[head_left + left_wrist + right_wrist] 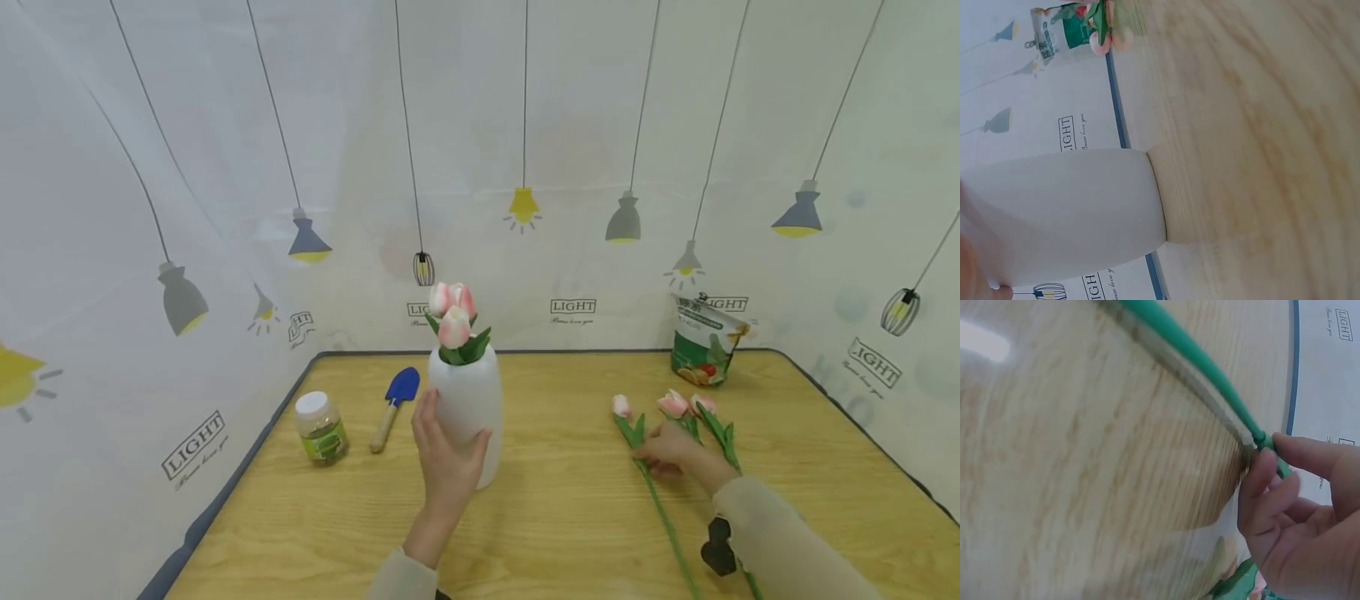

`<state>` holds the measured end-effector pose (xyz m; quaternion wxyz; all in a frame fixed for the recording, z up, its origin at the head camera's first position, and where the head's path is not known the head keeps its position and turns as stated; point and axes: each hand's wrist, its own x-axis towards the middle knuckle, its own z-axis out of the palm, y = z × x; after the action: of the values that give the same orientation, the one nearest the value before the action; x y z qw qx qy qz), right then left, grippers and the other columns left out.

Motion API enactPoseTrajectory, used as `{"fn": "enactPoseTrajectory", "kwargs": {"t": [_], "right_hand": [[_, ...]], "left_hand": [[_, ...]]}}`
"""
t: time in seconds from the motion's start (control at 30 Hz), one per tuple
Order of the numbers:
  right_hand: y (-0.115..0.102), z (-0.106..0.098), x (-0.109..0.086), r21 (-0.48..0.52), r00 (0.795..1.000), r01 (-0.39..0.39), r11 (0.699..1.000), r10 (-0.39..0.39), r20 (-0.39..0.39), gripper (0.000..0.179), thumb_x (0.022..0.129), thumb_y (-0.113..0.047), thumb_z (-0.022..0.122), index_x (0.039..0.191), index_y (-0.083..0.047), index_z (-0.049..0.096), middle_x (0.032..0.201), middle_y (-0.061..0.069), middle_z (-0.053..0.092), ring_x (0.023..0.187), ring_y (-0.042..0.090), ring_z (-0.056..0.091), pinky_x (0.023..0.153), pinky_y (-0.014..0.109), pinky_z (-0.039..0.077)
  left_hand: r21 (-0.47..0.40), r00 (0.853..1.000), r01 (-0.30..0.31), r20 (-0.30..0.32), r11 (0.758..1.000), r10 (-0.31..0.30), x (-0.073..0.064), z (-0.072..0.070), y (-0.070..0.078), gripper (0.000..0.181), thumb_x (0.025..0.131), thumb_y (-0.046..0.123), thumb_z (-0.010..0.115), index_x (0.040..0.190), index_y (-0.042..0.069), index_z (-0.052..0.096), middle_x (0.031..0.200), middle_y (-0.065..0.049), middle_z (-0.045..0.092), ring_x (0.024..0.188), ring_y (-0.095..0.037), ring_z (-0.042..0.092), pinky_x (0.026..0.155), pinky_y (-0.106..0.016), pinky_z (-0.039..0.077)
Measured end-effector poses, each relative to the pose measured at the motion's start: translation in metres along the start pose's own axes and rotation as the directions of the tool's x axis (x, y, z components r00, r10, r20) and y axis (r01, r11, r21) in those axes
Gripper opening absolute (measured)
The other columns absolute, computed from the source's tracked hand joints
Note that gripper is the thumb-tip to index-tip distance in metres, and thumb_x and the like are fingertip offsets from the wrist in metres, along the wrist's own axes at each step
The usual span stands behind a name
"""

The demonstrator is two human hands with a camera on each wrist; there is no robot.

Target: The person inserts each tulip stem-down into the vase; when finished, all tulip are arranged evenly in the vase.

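Tulips (pixel 453 327) stand in the white vase (pixel 468 390) in the head view; your left hand (pixel 446 462) grips the vase's side, thumb and fingers spread around it. Your right hand (pixel 673 450) pinches a single tulip (pixel 630 433) at the wooden table (pixel 555 533), beside two other tulips (pixel 675 404). In the left wrist view, you see the vase's lower body and base. In the right wrist view, your thumb and fingertips meet on the green stem (pixel 1209 370).
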<state>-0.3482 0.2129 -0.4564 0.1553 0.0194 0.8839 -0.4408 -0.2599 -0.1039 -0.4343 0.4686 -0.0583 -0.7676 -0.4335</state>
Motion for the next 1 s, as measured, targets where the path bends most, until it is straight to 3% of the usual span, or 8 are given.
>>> {"fn": "enactPoseTrajectory", "kwargs": {"t": [0.17, 0.3, 0.4, 0.5, 0.67, 0.77, 0.83, 1.0], "right_hand": [[-0.001, -0.002, 0.004, 0.031, 0.994, 0.085, 0.996, -0.087, 0.059, 0.021, 0.081, -0.014, 0.059, 0.068, -0.011, 0.043, 0.052, -0.005, 0.044, 0.042, 0.004, 0.043, 0.038, 0.014, 0.032], [-0.014, -0.006, 0.002, 0.019, 0.988, 0.145, 0.989, -0.146, 0.057, 0.017, 0.084, -0.017, 0.056, 0.085, -0.002, 0.05, 0.065, 0.0, 0.052, 0.048, 0.007, 0.048, 0.04, 0.016, 0.032], [-0.036, -0.013, -0.002, 0.049, 0.99, 0.138, 0.989, -0.14, 0.033, 0.032, 0.086, -0.02, 0.054, 0.106, 0.003, 0.045, 0.081, 0.004, 0.057, 0.06, 0.011, 0.055, 0.046, 0.019, 0.039], [-0.064, -0.022, -0.004, 0.113, 0.987, 0.151, 0.982, -0.156, 0.031, 0.032, 0.087, -0.023, 0.053, 0.106, 0.001, 0.043, 0.086, 0.003, 0.055, 0.064, 0.011, 0.055, 0.049, 0.021, 0.041], [-0.123, -0.036, -0.014, 0.144, 0.967, 0.256, 0.956, -0.255, -0.024, 0.033, 0.087, -0.028, 0.053, 0.106, -0.002, 0.044, 0.09, 0.003, 0.056, 0.066, 0.01, 0.055, 0.052, 0.024, 0.044], [-0.162, -0.041, -0.024, 0.164, 0.942, 0.333, 0.928, -0.32, -0.1, 0.036, 0.087, -0.03, 0.054, 0.109, -0.003, 0.045, 0.092, 0.002, 0.056, 0.066, 0.009, 0.056, 0.054, 0.024, 0.048], [-0.186, -0.046, -0.03, 0.199, 0.915, 0.397, 0.896, -0.37, -0.162, 0.035, 0.086, -0.029, 0.055, 0.109, -0.003, 0.047, 0.088, -0.001, 0.058, 0.065, 0.008, 0.057, 0.055, 0.023, 0.05], [-0.238, -0.057, -0.049, 0.233, 0.815, 0.565, 0.791, -0.492, -0.305, 0.028, 0.085, -0.027, 0.057, 0.102, -0.004, 0.052, 0.079, -0.007, 0.059, 0.063, 0.007, 0.06, 0.054, 0.023, 0.053]], "left_hand": [[0.01, 1.0, 0.006, 0.01, 1.0, -0.006, 0.0, -0.001, 0.001, 0.091, 0.063, 0.011, 0.078, 0.136, 0.008, 0.024, 0.133, -0.02, 0.03, 0.121, -0.039, 0.036, 0.09, -0.058, 0.04], [0.014, 1.0, 0.001, 0.014, 1.0, -0.001, 0.0, -0.001, 0.001, 0.09, 0.064, 0.012, 0.078, 0.136, 0.008, 0.024, 0.133, -0.02, 0.03, 0.121, -0.039, 0.035, 0.091, -0.058, 0.04], [0.016, 1.0, -0.002, 0.014, 1.0, 0.002, 0.001, -0.002, 0.002, 0.089, 0.064, 0.013, 0.078, 0.136, 0.007, 0.024, 0.133, -0.02, 0.03, 0.121, -0.039, 0.036, 0.09, -0.058, 0.04], [0.02, 1.0, -0.001, 0.014, 1.0, 0.0, 0.001, -0.002, 0.004, 0.09, 0.064, 0.012, 0.078, 0.136, 0.008, 0.024, 0.133, -0.02, 0.03, 0.121, -0.04, 0.036, 0.089, -0.058, 0.04], [0.022, 1.0, 0.003, 0.017, 1.0, -0.004, 0.003, -0.005, 0.004, 0.091, 0.064, 0.011, 0.078, 0.136, 0.008, 0.024, 0.132, -0.02, 0.03, 0.12, -0.041, 0.037, 0.088, -0.059, 0.041], [0.024, 1.0, 0.008, 0.014, 1.0, -0.008, 0.004, -0.006, 0.004, 0.091, 0.063, 0.011, 0.078, 0.136, 0.008, 0.024, 0.133, -0.02, 0.03, 0.12, -0.04, 0.036, 0.089, -0.059, 0.04], [0.021, 1.0, 0.007, 0.003, 1.0, -0.007, 0.003, -0.006, 0.003, 0.09, 0.063, 0.01, 0.078, 0.135, 0.007, 0.025, 0.132, -0.021, 0.031, 0.12, -0.04, 0.037, 0.089, -0.059, 0.04], [0.011, 1.0, 0.001, -0.004, 1.0, -0.001, 0.001, -0.003, 0.001, 0.088, 0.063, 0.012, 0.078, 0.134, 0.004, 0.027, 0.13, -0.022, 0.032, 0.118, -0.04, 0.038, 0.088, -0.06, 0.041]]}}
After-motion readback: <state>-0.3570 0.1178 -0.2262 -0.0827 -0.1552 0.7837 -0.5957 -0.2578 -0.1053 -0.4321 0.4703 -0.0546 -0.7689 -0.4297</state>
